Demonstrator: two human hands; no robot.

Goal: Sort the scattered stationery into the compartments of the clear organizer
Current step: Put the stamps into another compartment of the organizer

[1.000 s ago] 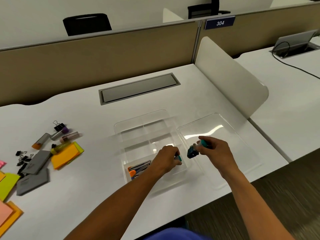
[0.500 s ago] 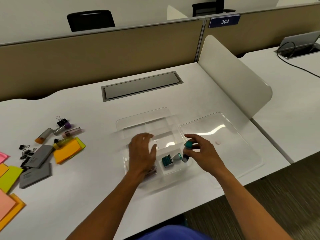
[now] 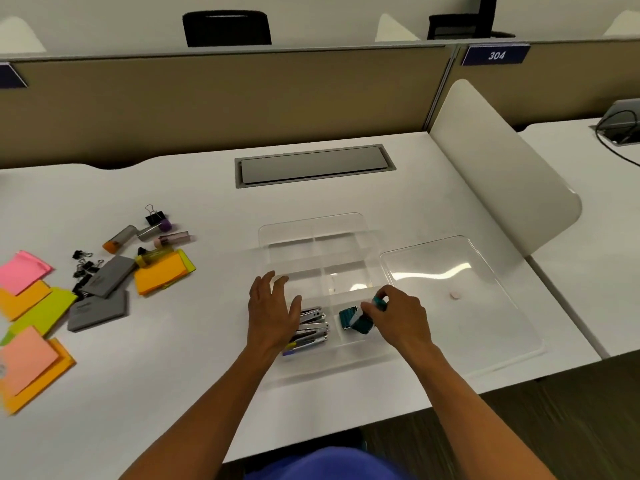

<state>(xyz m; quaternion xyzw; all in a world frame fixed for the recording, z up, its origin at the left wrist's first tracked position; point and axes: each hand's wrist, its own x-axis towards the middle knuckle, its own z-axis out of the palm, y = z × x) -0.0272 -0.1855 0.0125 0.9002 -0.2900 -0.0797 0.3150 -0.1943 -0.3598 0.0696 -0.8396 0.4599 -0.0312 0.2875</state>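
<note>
The clear organizer [image 3: 311,225] sits mid-table with several compartments. Its near-left compartment holds several metal staplers [image 3: 313,325]. In the near-right compartment lies a teal stamp [image 3: 347,317], and my right hand [image 3: 398,315] pinches a second teal stamp [image 3: 375,304] down beside it. My left hand [image 3: 272,311] hovers with spread fingers over the organizer's near-left edge, holding nothing. To the left lie scattered sticky notes [image 3: 159,277], grey erasers [image 3: 107,280], binder clips [image 3: 83,265] and glue sticks [image 3: 173,238].
The organizer's clear lid [image 3: 485,306] lies flat to its right, with a small pink disc [image 3: 454,295] seen on it. A white divider panel [image 3: 502,174] stands at the right rear. A grey cable hatch [image 3: 313,165] is set into the table behind the organizer.
My left hand let go of its teal stamp in the near-right compartment and opened, drifting left. My right hand lowered its teal stamp into that same compartment.
</note>
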